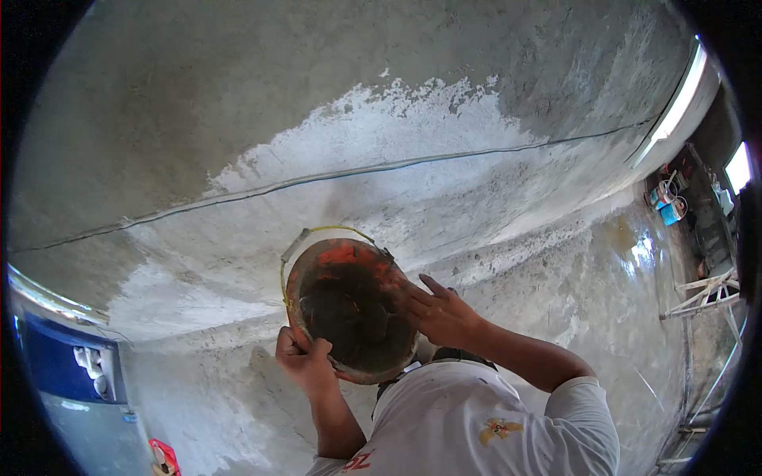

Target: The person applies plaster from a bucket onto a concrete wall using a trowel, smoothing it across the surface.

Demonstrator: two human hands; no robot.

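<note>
I saw the left hand (pixel 304 355) clenched on the near-left rim of an orange bucket (pixel 349 309), which was raised in front of a gray plastered wall (pixel 238 103) with its dirty inside facing me. A yellow handle (pixel 317 232) arched over its far edge. The right hand (pixel 439 311) lay open, fingers spread against the bucket's right rim.
</note>
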